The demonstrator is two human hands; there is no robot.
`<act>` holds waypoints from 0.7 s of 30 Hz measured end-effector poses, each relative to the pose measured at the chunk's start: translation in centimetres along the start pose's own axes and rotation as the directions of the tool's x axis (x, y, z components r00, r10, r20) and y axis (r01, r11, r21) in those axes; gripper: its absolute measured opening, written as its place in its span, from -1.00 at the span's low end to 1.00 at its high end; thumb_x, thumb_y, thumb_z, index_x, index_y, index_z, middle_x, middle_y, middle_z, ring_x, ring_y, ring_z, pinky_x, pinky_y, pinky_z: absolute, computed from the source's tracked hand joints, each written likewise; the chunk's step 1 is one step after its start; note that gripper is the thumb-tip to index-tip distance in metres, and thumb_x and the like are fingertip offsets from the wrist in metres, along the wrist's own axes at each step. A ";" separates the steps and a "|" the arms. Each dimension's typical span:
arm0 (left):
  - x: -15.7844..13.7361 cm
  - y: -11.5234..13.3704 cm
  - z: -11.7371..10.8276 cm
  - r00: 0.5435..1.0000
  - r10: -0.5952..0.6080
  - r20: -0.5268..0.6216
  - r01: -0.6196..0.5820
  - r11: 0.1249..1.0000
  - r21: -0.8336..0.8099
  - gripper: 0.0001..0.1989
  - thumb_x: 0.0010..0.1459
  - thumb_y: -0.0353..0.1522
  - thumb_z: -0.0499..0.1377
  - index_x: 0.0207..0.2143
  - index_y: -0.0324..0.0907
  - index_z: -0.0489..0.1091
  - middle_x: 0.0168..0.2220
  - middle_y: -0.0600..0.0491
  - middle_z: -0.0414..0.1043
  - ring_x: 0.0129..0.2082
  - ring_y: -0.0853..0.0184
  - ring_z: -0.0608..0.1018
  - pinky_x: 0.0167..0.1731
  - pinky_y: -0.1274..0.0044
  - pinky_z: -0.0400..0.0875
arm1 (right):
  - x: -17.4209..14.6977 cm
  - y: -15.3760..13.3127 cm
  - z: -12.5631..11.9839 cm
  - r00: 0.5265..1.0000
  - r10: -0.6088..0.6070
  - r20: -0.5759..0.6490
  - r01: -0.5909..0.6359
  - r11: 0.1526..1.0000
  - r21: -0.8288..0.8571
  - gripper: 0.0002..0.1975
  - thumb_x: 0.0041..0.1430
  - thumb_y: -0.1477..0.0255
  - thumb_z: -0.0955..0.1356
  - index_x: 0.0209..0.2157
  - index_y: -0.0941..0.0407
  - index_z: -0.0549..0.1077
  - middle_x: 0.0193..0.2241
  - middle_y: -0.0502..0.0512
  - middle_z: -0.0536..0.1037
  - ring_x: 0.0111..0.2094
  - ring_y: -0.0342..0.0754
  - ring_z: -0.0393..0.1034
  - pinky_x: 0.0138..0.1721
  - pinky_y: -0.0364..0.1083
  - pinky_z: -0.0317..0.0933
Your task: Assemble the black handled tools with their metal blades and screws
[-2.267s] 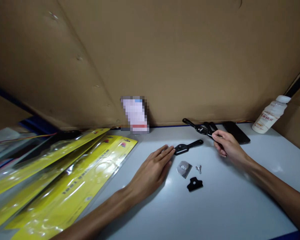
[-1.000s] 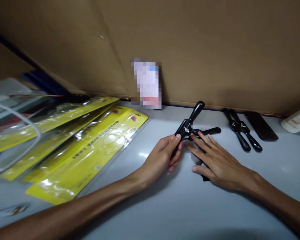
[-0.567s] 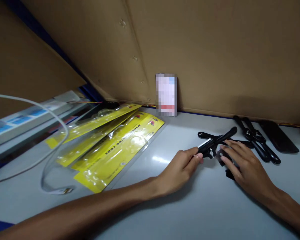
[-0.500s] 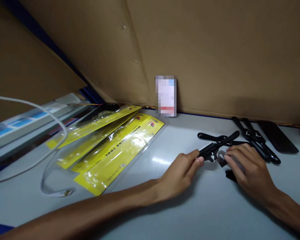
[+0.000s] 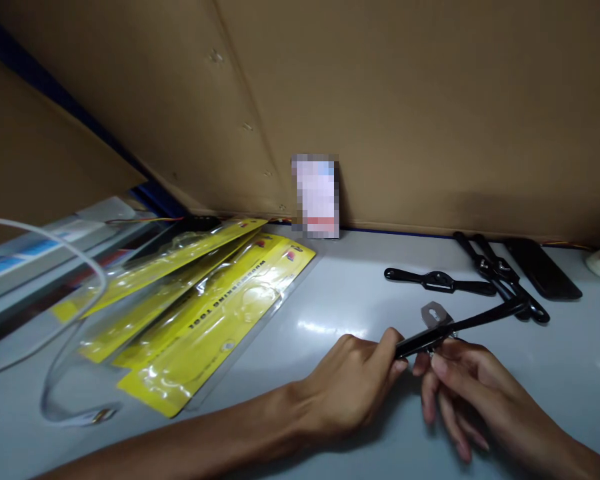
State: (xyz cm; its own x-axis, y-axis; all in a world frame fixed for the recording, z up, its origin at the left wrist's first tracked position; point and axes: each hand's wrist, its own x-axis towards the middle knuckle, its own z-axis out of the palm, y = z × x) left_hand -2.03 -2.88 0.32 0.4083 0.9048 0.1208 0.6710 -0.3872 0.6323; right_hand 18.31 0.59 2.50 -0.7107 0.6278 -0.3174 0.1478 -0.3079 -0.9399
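My left hand (image 5: 353, 387) is closed around one handle of a black spokeshave (image 5: 485, 317), which slants up to the right above the table. At its middle, my right hand (image 5: 473, 383) pinches with thumb and forefinger, the other fingers loosely hanging below. A flat grey slotted blade (image 5: 436, 313) sticks out on the far side of the tool's body. Small shiny metal shows by the right fingertips, mostly hidden. Behind, another black spokeshave body (image 5: 439, 281) lies flat, without a blade. Further right, two more spokeshaves (image 5: 505, 277) with metal screws lie close together.
Several yellow blister packs (image 5: 215, 333) overlap on the left. A white cable (image 5: 87, 260) loops beside them, near a power strip (image 5: 25, 257). A phone (image 5: 316, 197) leans on the cardboard wall (image 5: 405, 113). A dark flat phone-like object (image 5: 544, 268) lies at right.
My left hand has tilted and brought the spokeshave nearer. My right hand has turned palm-up under its middle; the blade now shows beyond the body. The view has shifted slightly right.
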 end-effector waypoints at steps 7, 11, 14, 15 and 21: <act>-0.1 -0.3 0.2 0.999 0.049 -0.002 -0.048 0.990 0.131 -0.80 0.37 -0.32 -0.19 -0.29 -0.11 0.15 -0.58 0.12 0.38 -0.68 0.42 0.27 -0.62 0.54 0.02 | -0.5 0.1 0.6 0.992 0.101 0.081 -0.124 0.919 0.375 -0.56 0.26 0.04 0.33 -0.31 0.19 0.45 -0.56 0.10 0.55 -0.78 -0.27 0.24 -0.77 -0.30 -0.08; 0.0 -0.5 0.6 0.996 0.078 -0.051 -0.069 0.984 0.166 -0.81 0.38 -0.31 -0.17 -0.28 -0.11 0.16 -0.61 0.12 0.37 -0.69 0.41 0.31 -0.65 0.53 0.00 | -0.4 0.4 0.5 0.992 0.104 0.071 -0.125 0.877 0.464 -0.61 0.22 0.09 0.38 -0.31 0.18 0.47 -0.52 0.10 0.56 -0.80 -0.31 0.19 -0.77 -0.31 -0.09; 0.1 -0.5 0.8 0.988 0.135 -0.071 -0.116 0.966 0.231 -0.82 0.38 -0.31 -0.14 -0.26 -0.12 0.18 -0.55 0.06 0.46 -0.67 0.39 0.38 -0.65 0.50 0.02 | -0.2 0.8 0.2 0.995 0.093 0.039 -0.100 0.865 0.491 -0.66 0.19 0.15 0.41 -0.37 0.17 0.44 -0.54 0.08 0.54 -0.80 -0.32 0.17 -0.77 -0.30 -0.10; 0.1 -0.4 0.9 0.987 0.148 -0.064 -0.128 0.959 0.255 -0.82 0.38 -0.32 -0.14 -0.25 -0.12 0.19 -0.53 0.05 0.49 -0.66 0.38 0.40 -0.65 0.50 0.02 | -0.2 0.9 0.0 0.996 0.090 0.028 -0.092 0.864 0.495 -0.68 0.18 0.17 0.42 -0.38 0.17 0.44 -0.55 0.07 0.54 -0.79 -0.32 0.16 -0.77 -0.30 -0.10; 0.2 0.1 0.5 0.980 0.198 -0.006 -0.184 0.921 0.342 -0.83 0.36 -0.41 -0.13 -0.23 -0.15 0.23 -0.53 0.01 0.47 -0.63 0.32 0.43 -0.65 0.47 0.04 | -0.5 0.4 -0.1 0.997 0.082 0.004 -0.075 0.884 0.462 -0.72 0.16 0.24 0.42 -0.45 0.16 0.43 -0.55 0.09 0.55 -0.79 -0.32 0.14 -0.75 -0.28 -0.13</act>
State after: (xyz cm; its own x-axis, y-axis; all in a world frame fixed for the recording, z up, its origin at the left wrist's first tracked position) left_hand -1.62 -2.86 0.03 0.5297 0.8110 0.2483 0.7547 -0.5843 0.2984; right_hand 18.84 0.24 2.26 -0.6991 0.5975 -0.3927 -0.1344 -0.6493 -0.7485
